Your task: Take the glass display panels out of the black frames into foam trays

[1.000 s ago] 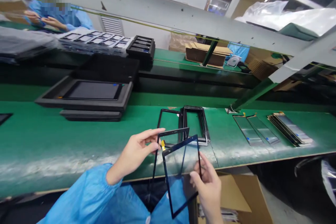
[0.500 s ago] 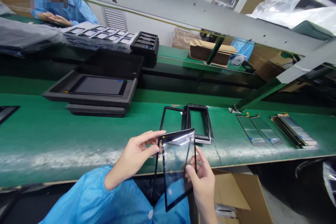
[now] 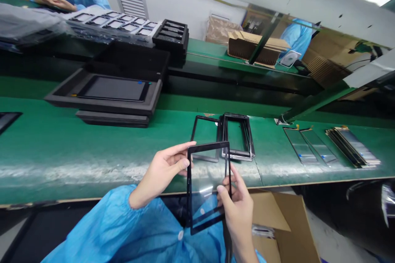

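A clear glass panel with a black border [image 3: 206,207] is held upright in front of my body, with a thin black frame [image 3: 188,197] behind it along the left side. My left hand [image 3: 163,172] pinches the upper left edge, thumb in front and fingers behind. On the lower right edge, my right hand [image 3: 236,197] grips the panel, its thumb on the front and fingertips showing through the glass. Panel and frame lie nearly in line; whether they touch all round cannot be seen. Just beyond, black frames [image 3: 250,139] lie stacked on the bench beside a single frame [image 3: 194,129].
An open black foam-lined box [image 3: 154,98] holds a dark screen panel [image 3: 112,89]. Glass panels [image 3: 296,144] and a stack of them [image 3: 352,148] lie at right on the green bench [image 3: 123,152]. A cardboard box [image 3: 296,226] stands below. A co-worker's hands [image 3: 54,1] show across the bench.
The glass panel has turned and come into line with the black frame behind it, which earlier stuck out at an angle on the left. My view has shifted slightly.
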Tool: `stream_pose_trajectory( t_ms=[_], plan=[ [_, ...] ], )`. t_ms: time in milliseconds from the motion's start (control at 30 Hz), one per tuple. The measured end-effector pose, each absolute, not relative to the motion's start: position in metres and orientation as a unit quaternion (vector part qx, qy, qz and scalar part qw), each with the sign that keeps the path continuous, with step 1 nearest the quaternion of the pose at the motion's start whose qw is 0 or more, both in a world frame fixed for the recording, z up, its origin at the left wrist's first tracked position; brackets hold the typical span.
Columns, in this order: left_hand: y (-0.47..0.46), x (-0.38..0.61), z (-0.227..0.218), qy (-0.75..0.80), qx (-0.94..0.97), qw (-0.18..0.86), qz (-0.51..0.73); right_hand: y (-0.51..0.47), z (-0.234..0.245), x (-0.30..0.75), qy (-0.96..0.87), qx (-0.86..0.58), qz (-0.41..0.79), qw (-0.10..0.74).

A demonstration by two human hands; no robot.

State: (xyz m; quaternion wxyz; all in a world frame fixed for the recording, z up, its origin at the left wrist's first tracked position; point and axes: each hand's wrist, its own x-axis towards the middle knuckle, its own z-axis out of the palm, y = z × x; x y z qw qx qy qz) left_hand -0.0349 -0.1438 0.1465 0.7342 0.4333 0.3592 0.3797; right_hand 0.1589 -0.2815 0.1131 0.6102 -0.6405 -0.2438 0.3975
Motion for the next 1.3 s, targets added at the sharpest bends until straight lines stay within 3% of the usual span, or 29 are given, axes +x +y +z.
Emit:
stream_pose_trajectory(
  t_ms=[567,833,1033,1300],
  plan=[
    [-0.144,-0.035,0.144,0.364,0.436,0.732,0.376,-0.278,0.120,0.158,-0.232,-0.651,0.403,0.600],
    [-0.136,-0.040,0.146,0.389,0.555,0.616,0.401,-0.272,0.130,0.182,-0.264,-0.654,0.418,0.572],
    [-0.134,-0.044,0.153,0.405,0.563,0.603,0.396,-0.266,0.139,0.190,-0.261,-0.656,0.389,0.592],
    [-0.143,-0.037,0.152,0.409,0.653,0.561,0.305,-0.249,0.138,0.167,-0.263,-0.640,0.379,0.615]
  ],
)
